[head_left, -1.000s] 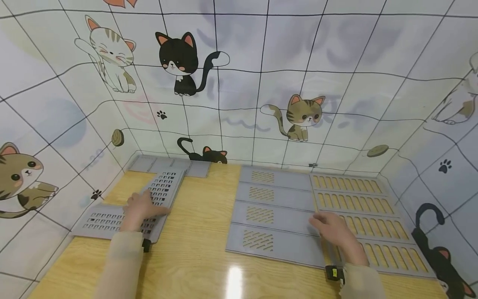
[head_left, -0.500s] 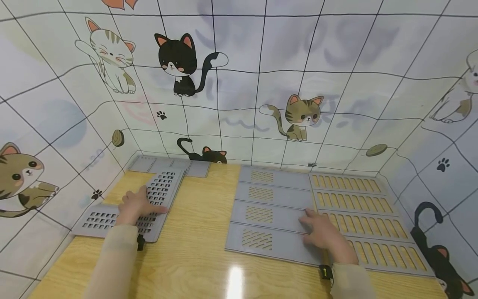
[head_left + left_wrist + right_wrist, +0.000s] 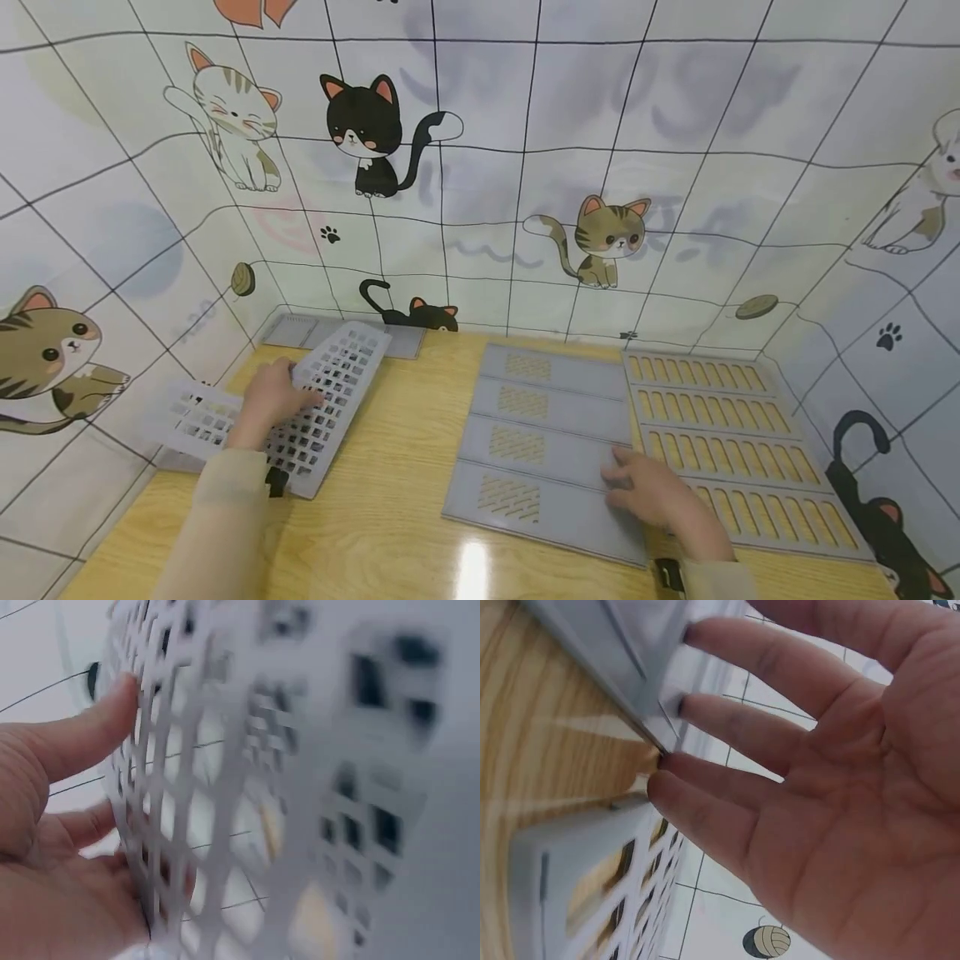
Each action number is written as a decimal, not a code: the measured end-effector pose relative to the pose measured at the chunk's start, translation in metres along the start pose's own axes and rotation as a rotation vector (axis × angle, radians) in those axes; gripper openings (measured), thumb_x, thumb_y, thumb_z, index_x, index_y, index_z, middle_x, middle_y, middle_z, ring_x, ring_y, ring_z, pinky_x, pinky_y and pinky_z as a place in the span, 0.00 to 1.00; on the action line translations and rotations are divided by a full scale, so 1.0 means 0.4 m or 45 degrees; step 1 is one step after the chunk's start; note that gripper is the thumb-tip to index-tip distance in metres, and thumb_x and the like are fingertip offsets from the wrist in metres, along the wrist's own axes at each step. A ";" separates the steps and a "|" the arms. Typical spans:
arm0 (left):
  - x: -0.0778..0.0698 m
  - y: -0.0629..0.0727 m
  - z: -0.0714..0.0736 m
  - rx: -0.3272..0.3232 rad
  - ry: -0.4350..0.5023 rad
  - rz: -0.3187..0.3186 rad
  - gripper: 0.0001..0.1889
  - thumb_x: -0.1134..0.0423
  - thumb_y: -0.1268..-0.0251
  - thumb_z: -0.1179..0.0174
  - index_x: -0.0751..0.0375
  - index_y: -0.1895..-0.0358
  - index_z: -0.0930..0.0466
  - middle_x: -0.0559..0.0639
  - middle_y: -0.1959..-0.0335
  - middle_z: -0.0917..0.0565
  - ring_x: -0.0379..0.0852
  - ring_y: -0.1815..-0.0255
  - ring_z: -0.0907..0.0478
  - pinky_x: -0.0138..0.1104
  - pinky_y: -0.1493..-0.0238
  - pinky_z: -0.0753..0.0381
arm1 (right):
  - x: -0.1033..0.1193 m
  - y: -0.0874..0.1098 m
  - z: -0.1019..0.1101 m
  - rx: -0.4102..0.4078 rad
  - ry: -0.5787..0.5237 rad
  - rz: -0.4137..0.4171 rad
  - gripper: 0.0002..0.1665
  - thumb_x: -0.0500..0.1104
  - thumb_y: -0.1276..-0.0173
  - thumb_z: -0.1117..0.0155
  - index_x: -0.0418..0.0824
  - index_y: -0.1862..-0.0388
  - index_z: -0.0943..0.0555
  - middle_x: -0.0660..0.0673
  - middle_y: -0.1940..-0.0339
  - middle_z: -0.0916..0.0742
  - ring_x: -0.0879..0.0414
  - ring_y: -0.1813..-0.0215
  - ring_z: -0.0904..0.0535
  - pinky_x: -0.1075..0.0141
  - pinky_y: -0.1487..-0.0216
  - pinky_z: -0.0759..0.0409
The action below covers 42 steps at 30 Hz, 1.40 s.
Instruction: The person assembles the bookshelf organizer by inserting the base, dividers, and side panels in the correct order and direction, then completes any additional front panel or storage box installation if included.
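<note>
"What's at the far left?"
"A gray panel (image 3: pixel 202 415) with small holes, partly hidden by the sleeve."
"And the left hand (image 3: pixel 273 396)?"
"It grips a larger square-holed panel (image 3: pixel 341 396) by its left side. The left wrist view has the thumb on the edge, and fingers show behind through the holes. I can't tell whether the two panels are joined."
"Past it?"
"A flat back panel (image 3: pixel 408 342) in the corner, partly covered by the square-holed one. Then bare wood of the surface (image 3: pixel 408 442)."
"Next?"
"A slit panel (image 3: pixel 566 458) in four sections, lying on the surface, each with slanted cuts at its left."
"The right hand (image 3: pixel 652 490)?"
"Well apart from the left, fingers extended and spread, tips at the slit panel's right edge. I can't tell if they press."
"Last?"
"A slotted panel (image 3: pixel 723 427), four rows of long openings, just beside."
</note>
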<state>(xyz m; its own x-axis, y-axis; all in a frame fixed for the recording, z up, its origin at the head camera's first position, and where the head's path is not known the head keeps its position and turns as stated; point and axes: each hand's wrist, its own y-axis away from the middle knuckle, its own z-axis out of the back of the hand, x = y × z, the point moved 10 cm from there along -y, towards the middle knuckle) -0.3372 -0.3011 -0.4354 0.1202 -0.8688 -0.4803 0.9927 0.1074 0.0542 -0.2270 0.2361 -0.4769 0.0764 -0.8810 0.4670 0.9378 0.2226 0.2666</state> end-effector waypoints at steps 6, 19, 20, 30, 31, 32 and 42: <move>-0.107 0.020 0.033 0.003 0.183 -0.185 0.16 0.57 0.24 0.38 0.67 0.47 0.27 0.61 0.61 0.20 0.53 0.63 0.23 0.43 0.62 0.25 | 0.001 0.018 0.007 -0.005 -0.033 0.017 0.16 0.43 0.32 0.30 0.36 0.50 0.11 0.28 0.28 0.25 0.25 0.27 0.34 0.33 0.29 0.36; -0.303 0.079 0.031 -0.225 0.576 -0.497 0.09 0.65 0.20 0.45 0.69 0.48 0.26 0.63 0.57 0.20 0.54 0.60 0.24 0.45 0.58 0.23 | -0.005 0.059 -0.009 -0.018 -0.040 0.118 0.10 0.46 0.28 0.31 0.42 0.61 0.09 0.34 0.32 0.19 0.27 0.29 0.28 0.34 0.31 0.33; -0.313 0.082 0.025 -0.221 0.596 -0.503 0.10 0.64 0.19 0.46 0.68 0.47 0.26 0.62 0.55 0.20 0.53 0.60 0.25 0.44 0.58 0.24 | -0.005 0.066 -0.011 -0.019 -0.035 0.140 0.10 0.46 0.28 0.31 0.43 0.61 0.09 0.35 0.33 0.18 0.28 0.30 0.28 0.34 0.32 0.32; -0.419 0.108 0.008 -0.270 0.631 -0.722 0.07 0.73 0.20 0.51 0.70 0.47 0.26 0.60 0.60 0.26 0.47 0.67 0.32 0.36 0.67 0.29 | -0.012 0.090 0.010 -0.109 0.013 0.221 0.08 0.44 0.29 0.31 0.44 0.67 0.10 0.40 0.48 0.10 0.34 0.42 0.16 0.38 0.42 0.21; -0.421 0.109 0.005 -0.273 0.631 -0.728 0.07 0.73 0.20 0.51 0.70 0.47 0.25 0.61 0.58 0.24 0.47 0.65 0.30 0.37 0.65 0.28 | -0.017 0.081 0.016 -0.140 0.015 0.178 0.07 0.43 0.31 0.29 0.41 0.61 0.10 0.39 0.48 0.10 0.34 0.42 0.16 0.39 0.42 0.20; -0.424 0.109 0.003 -0.276 0.638 -0.736 0.07 0.74 0.21 0.50 0.70 0.48 0.25 0.61 0.57 0.23 0.48 0.63 0.29 0.37 0.63 0.27 | -0.020 0.071 0.022 -0.168 0.020 0.130 0.10 0.42 0.32 0.28 0.38 0.56 0.10 0.38 0.46 0.11 0.34 0.42 0.17 0.40 0.41 0.20; -0.428 0.100 0.000 -0.328 0.667 -0.743 0.06 0.76 0.25 0.45 0.69 0.52 0.20 0.60 0.57 0.21 0.48 0.64 0.28 0.35 0.64 0.25 | -0.004 -0.064 0.002 -0.163 0.058 -0.023 0.47 0.46 0.41 0.20 0.31 0.26 0.29 0.21 0.22 0.38 0.21 0.24 0.42 0.29 0.30 0.38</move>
<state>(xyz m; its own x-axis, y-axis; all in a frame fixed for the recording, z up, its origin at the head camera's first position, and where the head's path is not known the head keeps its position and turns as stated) -0.3181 -0.1481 -0.3509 -0.4958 -0.4881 -0.7183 0.8549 -0.1288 -0.5026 -0.2513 0.2324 -0.4838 0.0721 -0.9031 0.4234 0.9745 0.1543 0.1632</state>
